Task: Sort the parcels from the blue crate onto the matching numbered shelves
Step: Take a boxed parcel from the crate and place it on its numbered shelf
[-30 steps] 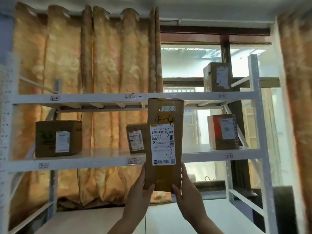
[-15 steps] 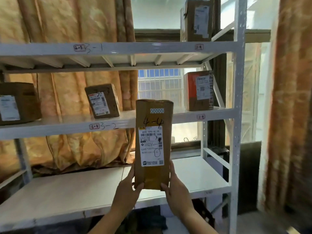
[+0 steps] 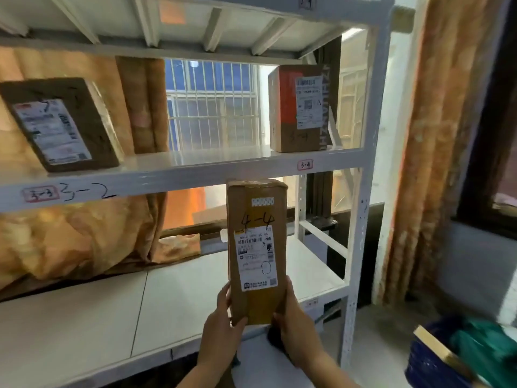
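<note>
A tall brown parcel with "4-4" handwritten above its white label stands upright in front of me. My left hand grips its lower left edge and my right hand grips its lower right edge. Behind it runs the lowest white shelf, with a small tag on its front rail at the right. The shelf above carries tags "3-3" and "3-4". The blue crate sits on the floor at the bottom right with a green parcel in it.
A brown box leans at the left of the 3-row shelf and an orange-and-brown box stands at its right. Orange curtains hang right of the white upright. Bunched curtain cloth lies on the lowest shelf's left.
My view has dropped and closed in on the rack; the lowest shelf and the blue crate now show. Both hands still hold the 4-4 parcel, now lower against the rack.
</note>
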Tool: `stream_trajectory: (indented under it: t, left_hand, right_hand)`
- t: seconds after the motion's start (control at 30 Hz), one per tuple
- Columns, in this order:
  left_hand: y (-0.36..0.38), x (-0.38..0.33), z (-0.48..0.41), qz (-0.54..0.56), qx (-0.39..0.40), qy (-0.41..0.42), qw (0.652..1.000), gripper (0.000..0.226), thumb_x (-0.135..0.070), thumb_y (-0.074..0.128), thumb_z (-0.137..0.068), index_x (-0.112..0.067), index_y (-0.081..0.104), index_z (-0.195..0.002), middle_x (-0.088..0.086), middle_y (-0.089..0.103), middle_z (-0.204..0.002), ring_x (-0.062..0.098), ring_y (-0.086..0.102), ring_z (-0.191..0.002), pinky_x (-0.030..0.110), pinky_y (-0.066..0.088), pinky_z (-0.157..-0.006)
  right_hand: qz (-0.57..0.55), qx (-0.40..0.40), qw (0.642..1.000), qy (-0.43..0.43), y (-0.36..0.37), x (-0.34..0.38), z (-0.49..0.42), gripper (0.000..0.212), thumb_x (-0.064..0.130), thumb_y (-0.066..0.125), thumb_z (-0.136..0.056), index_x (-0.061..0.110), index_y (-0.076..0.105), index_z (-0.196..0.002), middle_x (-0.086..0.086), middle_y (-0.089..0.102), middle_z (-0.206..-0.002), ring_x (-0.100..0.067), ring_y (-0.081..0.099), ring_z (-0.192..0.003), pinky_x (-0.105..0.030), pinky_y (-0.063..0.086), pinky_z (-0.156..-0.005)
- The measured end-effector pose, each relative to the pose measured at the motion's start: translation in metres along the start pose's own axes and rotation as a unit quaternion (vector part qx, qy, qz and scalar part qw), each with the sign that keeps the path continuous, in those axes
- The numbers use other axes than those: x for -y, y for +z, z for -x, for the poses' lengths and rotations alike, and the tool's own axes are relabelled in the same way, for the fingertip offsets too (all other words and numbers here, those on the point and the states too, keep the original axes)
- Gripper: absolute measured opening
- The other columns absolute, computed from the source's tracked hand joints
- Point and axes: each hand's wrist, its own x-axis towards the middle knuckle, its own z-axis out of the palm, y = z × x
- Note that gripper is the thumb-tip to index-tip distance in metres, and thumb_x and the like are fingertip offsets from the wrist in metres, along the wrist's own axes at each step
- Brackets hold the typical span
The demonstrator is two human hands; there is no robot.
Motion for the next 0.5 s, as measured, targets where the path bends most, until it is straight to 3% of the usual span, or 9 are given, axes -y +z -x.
stream_trajectory:
  t: [0.1, 0.13, 0.17, 0.2, 0.27, 0.33, 0.4, 0.5]
  left_hand:
    - [0.034, 0.0, -0.03, 0.011, 0.036, 0.024, 0.999, 0.074, -0.016, 0.063, -0.088, -0.036, 0.013, -0.139, -0.008, 0.052, -0.138, 0.017, 0.062, -0.113, 0.031, 0.049, -0.094]
    - [0.046, -0.001, -0.038, 0.012, 0.045, 0.033, 0.998, 0.073, -0.014, 0.061, -0.088, -0.035, 0.014, -0.138, -0.007, 0.051, -0.139, 0.017, 0.061, -0.114, 0.032, 0.049, -0.094]
    - [0.058, -0.002, -0.046, 0.01, 0.053, 0.038, 0.998, 0.071, -0.013, 0.061, -0.089, -0.034, 0.014, -0.139, -0.006, 0.051, -0.139, 0.018, 0.061, -0.115, 0.033, 0.049, -0.094]
    - [0.07, -0.004, -0.053, 0.01, 0.062, 0.041, 0.997, 0.07, -0.013, 0.06, -0.089, -0.033, 0.015, -0.139, -0.006, 0.051, -0.139, 0.018, 0.06, -0.116, 0.032, 0.049, -0.094]
    - [0.093, -0.006, -0.066, 0.002, 0.08, 0.046, 0.996, 0.07, -0.015, 0.06, -0.089, -0.03, 0.016, -0.14, -0.006, 0.05, -0.139, 0.018, 0.059, -0.118, 0.03, 0.049, -0.094]
    - [0.116, -0.004, -0.084, -0.007, 0.1, 0.058, 0.993, 0.071, -0.015, 0.062, -0.088, -0.028, 0.015, -0.14, -0.006, 0.05, -0.139, 0.016, 0.058, -0.118, 0.027, 0.047, -0.095]
    - [0.139, 0.0, -0.104, -0.018, 0.116, 0.067, 0.991, 0.072, -0.013, 0.062, -0.087, -0.027, 0.015, -0.141, -0.006, 0.05, -0.139, 0.016, 0.057, -0.119, 0.028, 0.048, -0.097]
    - [0.175, -0.001, -0.136, -0.015, 0.125, 0.052, 0.991, 0.067, -0.01, 0.055, -0.091, -0.028, 0.012, -0.14, -0.006, 0.049, -0.14, 0.015, 0.056, -0.121, 0.03, 0.047, -0.098]
  right_hand:
    - [-0.047, -0.039, 0.997, 0.052, -0.014, -0.022, -0.017, 0.053, 0.037, 0.029, -0.103, 0.079, 0.004, -0.122, 0.023, 0.05, -0.124, 0.02, 0.053, -0.088, -0.003, 0.045, -0.083]
    - [-0.069, -0.052, 0.993, 0.078, -0.018, -0.028, -0.022, 0.043, 0.046, 0.026, -0.102, 0.082, 0.009, -0.117, 0.021, 0.053, -0.122, 0.02, 0.053, -0.087, -0.008, 0.048, -0.087]
    - [-0.083, -0.056, 0.99, 0.102, -0.024, -0.031, -0.026, 0.03, 0.062, 0.021, -0.096, 0.082, 0.014, -0.116, 0.021, 0.055, -0.122, 0.015, 0.056, -0.094, -0.019, 0.049, -0.098]
    - [-0.117, -0.061, 0.982, 0.136, -0.03, -0.038, -0.032, 0.035, 0.077, 0.018, -0.086, 0.078, 0.022, -0.121, 0.018, 0.059, -0.123, 0.004, 0.058, -0.104, -0.034, 0.046, -0.105]
    - [-0.138, -0.072, 0.969, 0.191, -0.04, -0.053, -0.048, 0.046, 0.08, 0.025, -0.084, 0.065, 0.038, -0.125, 0.007, 0.064, -0.123, -0.017, 0.06, -0.114, -0.047, 0.043, -0.106]
    - [-0.144, -0.08, 0.961, 0.222, -0.048, -0.072, -0.067, 0.046, 0.078, 0.022, -0.085, 0.062, 0.04, -0.124, 0.003, 0.065, -0.122, -0.019, 0.061, -0.112, -0.046, 0.046, -0.104]
    - [-0.149, -0.079, 0.959, 0.23, -0.055, -0.091, -0.089, 0.065, 0.084, 0.008, -0.075, 0.061, 0.035, -0.129, 0.009, 0.065, -0.12, -0.014, 0.061, -0.112, -0.041, 0.046, -0.105]
    - [-0.232, -0.068, 0.943, 0.23, -0.063, -0.124, -0.128, 0.062, 0.077, 0.013, -0.079, 0.056, 0.034, -0.133, 0.013, 0.064, -0.12, -0.009, 0.06, -0.112, -0.035, 0.05, -0.1]
